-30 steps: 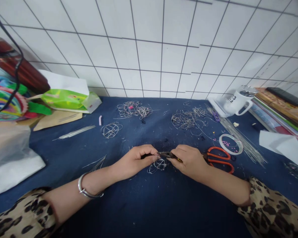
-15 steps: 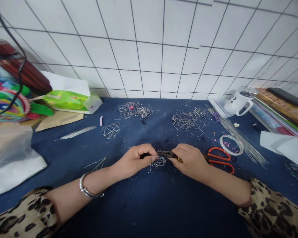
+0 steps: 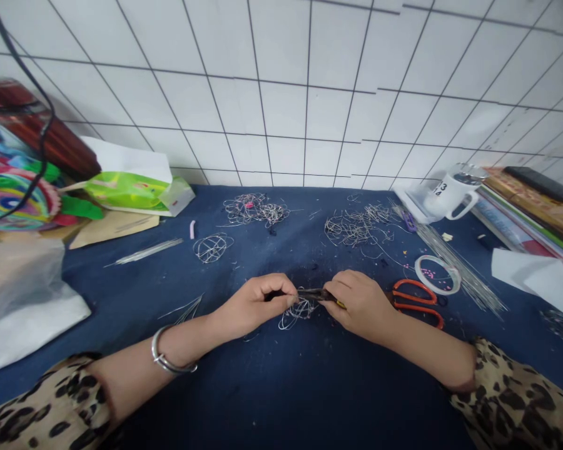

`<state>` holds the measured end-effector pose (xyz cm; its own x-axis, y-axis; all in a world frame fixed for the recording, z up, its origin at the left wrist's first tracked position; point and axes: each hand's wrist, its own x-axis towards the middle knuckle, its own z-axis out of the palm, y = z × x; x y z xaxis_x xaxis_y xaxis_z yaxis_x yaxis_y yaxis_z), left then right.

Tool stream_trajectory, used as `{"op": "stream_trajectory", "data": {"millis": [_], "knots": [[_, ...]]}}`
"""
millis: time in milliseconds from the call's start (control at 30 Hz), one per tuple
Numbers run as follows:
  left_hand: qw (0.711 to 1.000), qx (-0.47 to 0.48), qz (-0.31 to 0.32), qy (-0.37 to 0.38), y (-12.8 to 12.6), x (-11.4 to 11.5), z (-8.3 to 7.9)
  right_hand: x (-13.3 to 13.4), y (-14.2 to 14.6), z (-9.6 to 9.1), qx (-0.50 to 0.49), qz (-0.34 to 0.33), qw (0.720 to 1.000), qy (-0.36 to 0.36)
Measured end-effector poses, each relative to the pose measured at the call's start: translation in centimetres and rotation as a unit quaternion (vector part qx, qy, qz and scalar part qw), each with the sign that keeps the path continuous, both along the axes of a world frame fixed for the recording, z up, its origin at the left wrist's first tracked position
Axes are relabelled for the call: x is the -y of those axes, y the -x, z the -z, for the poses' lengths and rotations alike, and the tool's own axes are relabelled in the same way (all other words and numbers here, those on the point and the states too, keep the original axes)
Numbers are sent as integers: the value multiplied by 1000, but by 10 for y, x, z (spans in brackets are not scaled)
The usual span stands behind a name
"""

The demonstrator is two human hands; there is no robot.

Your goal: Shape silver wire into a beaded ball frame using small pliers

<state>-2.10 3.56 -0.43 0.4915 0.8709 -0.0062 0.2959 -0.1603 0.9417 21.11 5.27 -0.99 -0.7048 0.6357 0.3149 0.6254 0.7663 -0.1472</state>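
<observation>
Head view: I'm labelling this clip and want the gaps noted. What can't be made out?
Pliers: handles hidden inside the right hand; only the nose shows.
Wire ball: strands too fine to tell where the pliers bite; the left hand covers one side.
Scissors: blades hidden behind the right hand.
Mug: print too small to read.

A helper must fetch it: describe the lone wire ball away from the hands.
On the blue cloth, find the left tangled wire heap near the tiled wall. The wire ball lies alone, nearer the person and leftward; unlike the heaps, it is one round cage.
</observation>
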Motion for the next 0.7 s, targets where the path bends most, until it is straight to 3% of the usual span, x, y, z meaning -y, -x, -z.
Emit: {"op": "stream_trajectory", "data": {"millis": [200,367,700], "knots": [[999,25,12,28,2,-2,1,-1,-1,0,-5,13,1000,9],[999,36,-23,23,1,-2,1,0,-3,-3,-53,35,997,38],[994,-10,-70,-83,-2,2,-6,19,6,-24,66,73,993,-65]]}}
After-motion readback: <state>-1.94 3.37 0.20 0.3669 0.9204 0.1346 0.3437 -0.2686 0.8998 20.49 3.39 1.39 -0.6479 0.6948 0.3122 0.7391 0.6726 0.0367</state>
